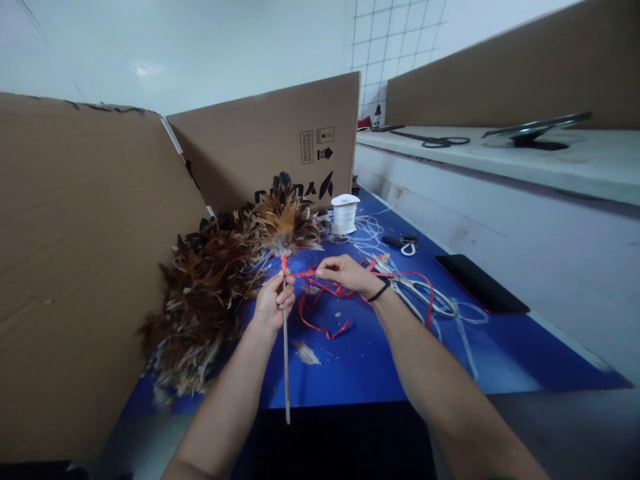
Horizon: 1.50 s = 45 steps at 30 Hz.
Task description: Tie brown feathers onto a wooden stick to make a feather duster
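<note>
My left hand (277, 300) is closed around a thin wooden stick (287, 363), held upright with its lower end past the table's front edge. Brown feathers (285, 223) fan out at the stick's top, and red ribbon (285, 263) is wrapped just below them. To the right, my right hand (347, 273) pinches the red ribbon, which runs from the wrapping to its fingertips. Loose loops of the ribbon trail over the blue table beneath and beyond that hand. Large scissors (425, 293) lie beside my right wrist.
A heap of brown feathers (205, 293) lies at the left against cardboard panels (270, 133). Behind my hands stand a white spool (345, 215) and tangled white string. Small black-handled snips (399, 241) and a dark phone (480, 283) lie on the right. Black scissors (445, 141) rest on the ledge.
</note>
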{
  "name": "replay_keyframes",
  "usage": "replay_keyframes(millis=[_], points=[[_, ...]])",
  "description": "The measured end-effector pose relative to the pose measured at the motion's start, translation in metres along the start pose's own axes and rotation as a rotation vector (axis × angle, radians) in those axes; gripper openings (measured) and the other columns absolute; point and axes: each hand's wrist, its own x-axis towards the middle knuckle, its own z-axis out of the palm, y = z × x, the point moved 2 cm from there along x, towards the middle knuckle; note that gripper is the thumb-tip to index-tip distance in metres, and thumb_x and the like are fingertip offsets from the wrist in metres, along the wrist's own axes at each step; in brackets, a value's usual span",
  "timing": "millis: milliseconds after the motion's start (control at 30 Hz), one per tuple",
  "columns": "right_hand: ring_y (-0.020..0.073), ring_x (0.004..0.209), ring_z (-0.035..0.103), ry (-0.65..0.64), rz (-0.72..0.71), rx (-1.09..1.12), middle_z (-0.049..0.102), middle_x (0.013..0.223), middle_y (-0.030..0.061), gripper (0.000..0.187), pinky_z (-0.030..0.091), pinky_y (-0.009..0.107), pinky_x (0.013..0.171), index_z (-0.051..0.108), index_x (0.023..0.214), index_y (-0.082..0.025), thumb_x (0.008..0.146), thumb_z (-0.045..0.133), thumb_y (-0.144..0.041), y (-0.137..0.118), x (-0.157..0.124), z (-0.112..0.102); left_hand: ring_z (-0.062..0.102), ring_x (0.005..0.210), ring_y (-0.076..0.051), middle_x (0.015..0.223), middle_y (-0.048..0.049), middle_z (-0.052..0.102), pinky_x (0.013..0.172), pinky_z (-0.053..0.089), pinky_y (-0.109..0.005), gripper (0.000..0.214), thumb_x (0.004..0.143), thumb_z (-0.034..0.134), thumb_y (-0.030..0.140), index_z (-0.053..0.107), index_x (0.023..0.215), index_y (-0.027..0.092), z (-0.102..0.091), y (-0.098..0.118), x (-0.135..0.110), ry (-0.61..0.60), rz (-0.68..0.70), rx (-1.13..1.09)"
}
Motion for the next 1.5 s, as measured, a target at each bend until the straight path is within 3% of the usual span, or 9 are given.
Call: replay_keyframes(millis=[133, 200, 300, 367, 600, 1500], points=[[0.0108, 0.059, 0.053, 0.003, -0.013, 0.093, 0.062, 0.069, 0.0004, 0.034, 0.041, 0.024, 0.058, 0.065, 0.09, -0.013, 0.066, 0.068, -0.036, 0.0, 0.001, 0.019, 0.025, 0.03, 0.002, 0.063, 0.0004, 0.057, 0.029, 0.016, -0.012, 0.009, 0.08, 0.054, 0.02, 0.054, 0.08, 0.011, 0.002, -0.003, -0.001, -0.002, 0.141, 0.176], [0.0121, 0.062, 0.056, 0.071, -0.028, 0.13, 0.064, 0.073, 0.0018, 0.036, 0.044, 0.025, 0.06, 0.064, 0.096, -0.014, 0.067, 0.067, -0.036, -0.002, 0.002, 0.027, 0.026, 0.029, 0.002, 0.063, -0.0003, 0.059, 0.03, 0.015, -0.013, 0.014, 0.078, 0.057, 0.025, 0.053, 0.079, 0.011, 0.003, -0.005, -0.001, 0.011, 0.2, 0.263], [0.0132, 0.069, 0.058, 0.304, -0.071, 0.158, 0.066, 0.08, 0.0038, 0.03, 0.046, 0.026, 0.066, 0.065, 0.087, -0.015, 0.068, 0.067, -0.038, -0.005, 0.003, 0.031, 0.027, 0.028, 0.0, 0.063, -0.0008, 0.061, 0.03, 0.014, -0.014, 0.02, 0.077, 0.059, 0.031, 0.052, 0.078, 0.013, 0.006, -0.012, -0.004, 0.047, 0.235, 0.362], [0.0124, 0.066, 0.056, 0.418, -0.065, 0.194, 0.064, 0.074, 0.0025, 0.027, 0.045, 0.025, 0.064, 0.064, 0.078, -0.015, 0.067, 0.068, -0.04, -0.005, 0.004, 0.03, 0.028, 0.028, 0.0, 0.064, -0.001, 0.061, 0.03, 0.014, -0.015, 0.023, 0.076, 0.059, 0.035, 0.052, 0.078, 0.013, 0.01, -0.017, -0.006, 0.057, 0.231, 0.418], [0.0087, 0.043, 0.045, 0.602, 0.064, 0.297, 0.052, 0.05, -0.002, 0.033, 0.037, 0.023, 0.045, 0.055, 0.057, -0.016, 0.066, 0.067, -0.045, 0.005, 0.007, 0.026, 0.029, 0.028, -0.001, 0.063, -0.0013, 0.061, 0.029, 0.016, -0.016, 0.025, 0.077, 0.055, 0.038, 0.052, 0.077, 0.013, 0.018, -0.031, -0.012, 0.05, 0.192, 0.547], [0.0085, 0.038, 0.042, 0.561, 0.174, 0.404, 0.049, 0.045, -0.0018, 0.027, 0.035, 0.024, 0.04, 0.051, 0.05, -0.017, 0.059, 0.069, -0.036, 0.011, 0.007, 0.036, 0.028, 0.027, -0.002, 0.053, 0.0005, 0.057, 0.028, 0.017, -0.017, 0.026, 0.078, 0.054, 0.039, 0.053, 0.074, 0.013, 0.013, -0.032, -0.01, 0.042, 0.184, 0.61]])
